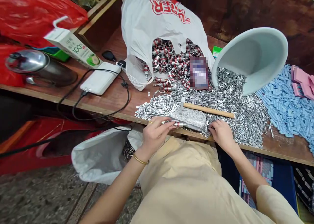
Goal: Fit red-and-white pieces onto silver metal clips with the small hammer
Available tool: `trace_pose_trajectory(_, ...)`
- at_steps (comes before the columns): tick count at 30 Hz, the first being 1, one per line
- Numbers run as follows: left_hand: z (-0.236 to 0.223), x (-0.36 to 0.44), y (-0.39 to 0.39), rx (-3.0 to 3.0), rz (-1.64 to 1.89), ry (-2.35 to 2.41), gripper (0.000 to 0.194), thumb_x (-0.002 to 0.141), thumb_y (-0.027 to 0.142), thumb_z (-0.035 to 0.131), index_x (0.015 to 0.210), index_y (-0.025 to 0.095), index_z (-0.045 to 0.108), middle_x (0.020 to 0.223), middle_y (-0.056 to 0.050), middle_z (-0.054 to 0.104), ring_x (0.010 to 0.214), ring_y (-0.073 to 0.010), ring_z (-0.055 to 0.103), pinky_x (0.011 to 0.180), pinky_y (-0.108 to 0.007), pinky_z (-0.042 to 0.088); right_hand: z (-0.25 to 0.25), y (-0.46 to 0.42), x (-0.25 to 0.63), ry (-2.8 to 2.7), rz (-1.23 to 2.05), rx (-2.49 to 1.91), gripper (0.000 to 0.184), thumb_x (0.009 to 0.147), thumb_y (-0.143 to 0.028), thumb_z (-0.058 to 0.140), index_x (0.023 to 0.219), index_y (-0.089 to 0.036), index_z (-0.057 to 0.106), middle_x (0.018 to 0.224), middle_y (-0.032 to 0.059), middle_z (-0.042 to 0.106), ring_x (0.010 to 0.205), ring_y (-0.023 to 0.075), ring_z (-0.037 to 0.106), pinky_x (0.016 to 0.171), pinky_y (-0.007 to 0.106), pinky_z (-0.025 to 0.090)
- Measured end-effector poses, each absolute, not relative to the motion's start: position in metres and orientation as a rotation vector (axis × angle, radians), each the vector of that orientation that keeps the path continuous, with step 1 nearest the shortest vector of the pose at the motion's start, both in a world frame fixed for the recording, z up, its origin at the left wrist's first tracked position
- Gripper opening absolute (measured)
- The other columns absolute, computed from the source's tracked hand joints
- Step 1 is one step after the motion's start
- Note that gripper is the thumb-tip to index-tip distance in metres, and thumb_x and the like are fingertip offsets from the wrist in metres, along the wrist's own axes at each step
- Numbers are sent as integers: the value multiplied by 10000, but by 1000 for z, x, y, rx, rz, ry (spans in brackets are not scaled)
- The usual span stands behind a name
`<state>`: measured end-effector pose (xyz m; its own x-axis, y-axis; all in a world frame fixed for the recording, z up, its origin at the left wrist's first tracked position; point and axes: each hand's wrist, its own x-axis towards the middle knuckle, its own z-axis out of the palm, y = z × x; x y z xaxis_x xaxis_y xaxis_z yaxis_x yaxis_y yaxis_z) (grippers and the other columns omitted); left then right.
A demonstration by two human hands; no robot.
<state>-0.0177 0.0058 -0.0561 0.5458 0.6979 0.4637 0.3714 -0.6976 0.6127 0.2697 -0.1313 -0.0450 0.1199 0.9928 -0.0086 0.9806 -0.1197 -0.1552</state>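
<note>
Between the thumb and fingers of my left hand (pixel 156 132) is a small red-and-silver metal cylinder (pixel 180 124), held at the table's front edge. My right hand (pixel 222 133) is a little to its right, fingertips pinched together among small metal pieces (pixel 247 127); what they hold is too small to make out. Just beyond both hands lies a speckled grey block (pixel 193 117). A hammer (pixel 208 109) with a wooden handle rests across the block and the loose metal pieces.
A white plastic bag (pixel 139 24) spills red-and-silver cylinders (pixel 171 62). A tipped grey bucket (pixel 267 53) holds more metal pieces. Blue plastic pieces (pixel 287 102) lie right. Left are a white power bank (pixel 100 78) with cables, a drink carton (pixel 76 48) and a steel mug (pixel 49 70).
</note>
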Motion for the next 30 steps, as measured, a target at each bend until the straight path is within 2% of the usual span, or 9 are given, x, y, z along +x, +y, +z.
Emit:
trace_pose_trajectory(2, -53, -14, 13, 2340, 1063, 948, 194, 977, 257, 596, 1035, 262, 781, 1025, -77, 714, 965, -217, 644, 876, -390, 540, -40, -125, 277, -1982, 136, -2234, 152, 956, -193, 550, 871, -192, 676, 899, 95, 691, 887, 259, 578, 785, 373, 432)
trace_pose_trajectory(5, -55, -9, 21, 2371, 1047, 845, 195, 986, 232, 582, 1028, 233, 773, 933, -68, 703, 895, -196, 628, 810, -353, 526, -28, -115, 282, -1817, 135, -2120, 171, 975, -210, 502, 905, -190, 657, 901, 92, 702, 873, 250, 615, 794, 367, 462)
trace_pose_trajectory(9, -66, -7, 19, 2323, 1019, 692, 166, 990, 261, 598, 1023, 211, 753, 884, -54, 711, 835, -170, 630, 761, -319, 531, -15, -92, 262, -1638, 419, -1816, 142, 962, -241, 531, 900, -210, 655, 871, 51, 720, 816, 205, 660, 764, 330, 505)
trace_pose_trajectory(14, -71, -9, 12, 2335, 966, 705, 200, 1010, 261, 559, 1052, 194, 743, 902, -66, 718, 861, -176, 632, 782, -334, 548, -23, -56, 210, -1603, 728, -1513, 144, 902, -203, 550, 851, -218, 683, 897, 45, 748, 880, 201, 699, 832, 345, 544)
trace_pose_trajectory(18, -68, -10, 9, 2311, 949, 738, 224, 1022, 253, 530, 1070, 185, 738, 940, -78, 725, 894, -183, 631, 808, -343, 552, -34, -49, 183, -1634, 656, -1536, 185, 897, -182, 518, 895, -230, 696, 900, 52, 755, 873, 212, 697, 831, 362, 543)
trace_pose_trajectory(24, -67, -11, 10, 2264, 948, 714, 231, 1024, 273, 532, 1062, 170, 736, 929, -84, 735, 888, -184, 640, 802, -333, 548, -44, -59, 173, -1477, 526, -1617, 84, 887, -210, 532, 887, -235, 613, 862, 45, 719, 837, 215, 674, 806, 368, 529)
trace_pose_trajectory(28, -67, -10, 10, 2226, 974, 732, 224, 1020, 283, 544, 1065, 168, 731, 941, -83, 746, 880, -187, 646, 805, -342, 547, -48, -60, 169, -1385, 657, -1593, 29, 867, -219, 556, 860, -244, 542, 854, 38, 700, 846, 213, 671, 823, 377, 531)
trace_pose_trajectory(30, -66, -10, 9, 2212, 958, 745, 224, 1018, 295, 548, 1064, 175, 731, 939, -77, 749, 872, -186, 651, 806, -340, 544, -49, -60, 165, -1301, 742, -1552, 85, 855, -223, 575, 846, -249, 495, 840, 21, 693, 832, 202, 674, 811, 366, 538)
